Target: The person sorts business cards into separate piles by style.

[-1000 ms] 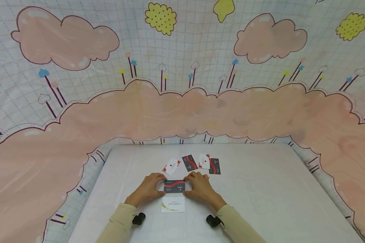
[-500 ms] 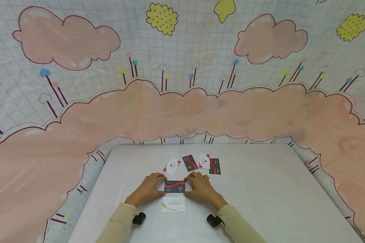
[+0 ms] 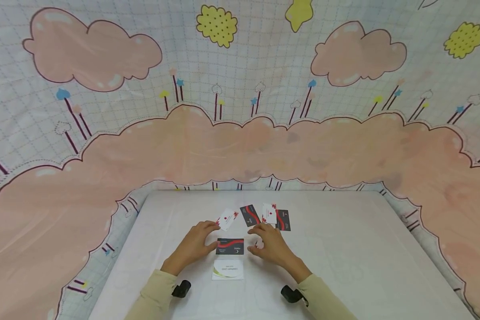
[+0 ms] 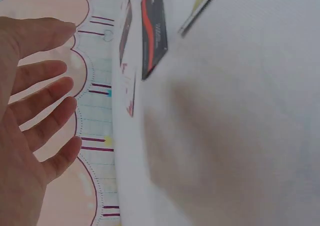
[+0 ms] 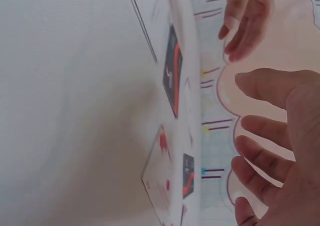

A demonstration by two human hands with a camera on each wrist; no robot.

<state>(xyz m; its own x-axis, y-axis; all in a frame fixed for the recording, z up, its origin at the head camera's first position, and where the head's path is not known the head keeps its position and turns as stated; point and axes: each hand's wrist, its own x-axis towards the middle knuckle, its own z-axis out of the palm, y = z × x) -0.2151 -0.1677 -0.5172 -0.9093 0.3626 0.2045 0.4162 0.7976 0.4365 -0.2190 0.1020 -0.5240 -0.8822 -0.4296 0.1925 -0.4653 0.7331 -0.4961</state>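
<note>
A dark card with a red wave (image 3: 230, 246) lies flat on the white table (image 3: 344, 249), just beyond a white card with a yellow-green swoosh (image 3: 227, 270). My left hand (image 3: 198, 240) hovers left of the dark card, fingers straight and spread, holding nothing; the left wrist view shows my left hand (image 4: 35, 101) off the surface beside that dark card (image 4: 154, 31). My right hand (image 3: 269, 242) hovers to its right, also open and empty, and in the right wrist view my right hand's fingers (image 5: 265, 151) are spread above the table.
Further back lie a white card with red marks (image 3: 226, 219), a dark card (image 3: 250, 214), another white card (image 3: 269, 213) and a dark card (image 3: 283, 219). A cloud-patterned cloth (image 3: 240, 111) hangs behind and around the table.
Both hands have let go of the dark red-wave card and lifted away, fingers spreading; the card now lies flat above the white card. The right arm shifted slightly right.
</note>
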